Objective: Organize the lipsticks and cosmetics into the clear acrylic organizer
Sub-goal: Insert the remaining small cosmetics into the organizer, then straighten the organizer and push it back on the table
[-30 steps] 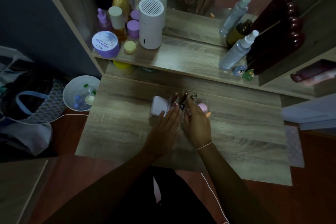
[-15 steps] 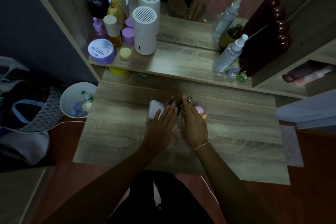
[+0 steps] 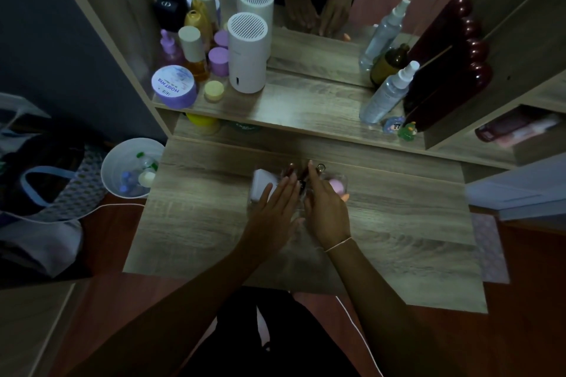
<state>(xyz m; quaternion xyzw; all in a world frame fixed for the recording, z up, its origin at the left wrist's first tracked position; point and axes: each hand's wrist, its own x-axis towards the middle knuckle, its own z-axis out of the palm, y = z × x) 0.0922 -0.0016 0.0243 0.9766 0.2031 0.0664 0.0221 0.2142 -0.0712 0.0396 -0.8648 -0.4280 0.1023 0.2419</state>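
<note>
**Both hands at the acrylic organizer**

The clear acrylic organizer [image 3: 335, 182] sits mid-worktop [image 3: 398, 239], largely hidden by the hands. Lipsticks [image 3: 290, 169] stand upright in it, with a pink sponge [image 3: 337, 186] at its right end and a white case [image 3: 260, 185] at its left. The left hand [image 3: 272, 211] lies flat, fingers extended and together. The right hand [image 3: 326, 211] reaches in; whether it grips anything I cannot tell. Beyond, a white cylinder [image 3: 247, 52] stands on the shelf.

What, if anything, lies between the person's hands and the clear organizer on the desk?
Nothing visible does. The left hand and right hand are already at the clear organizer, partly covering it; whether either grips an item cannot be told.
</note>
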